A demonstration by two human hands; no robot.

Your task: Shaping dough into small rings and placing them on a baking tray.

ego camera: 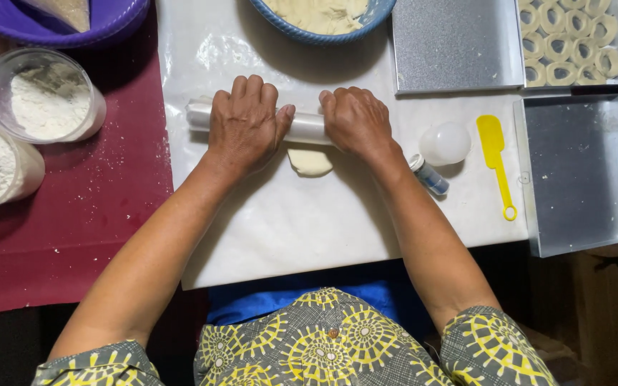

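A: What is being pressed by the two hands?

B: A white rolling pin (pixel 307 127) is lain across the white work sheet (pixel 287 221). The left hand (pixel 244 125) is laid palm-down over its left part, fingers curled over the top; the right hand (pixel 355 121) is set the same way on its right part. Both are flattened on it rather than clenched.

A: And the dough?

B: A pale piece of dough (pixel 310 161) is seen under the pin, between the hands, its near edge showing just below.

A: What is found around them?

B: A yellow spatula (pixel 495 161), a small round white cutter (pixel 445 143) and a little bottle (pixel 429 175) are placed to the right, beside empty metal trays (pixel 581 179). Ring-shaped pieces (pixel 570 39) are laid in a far tray. Flour tubs (pixel 48 96) are stood on the red cloth (pixel 73 214) at left
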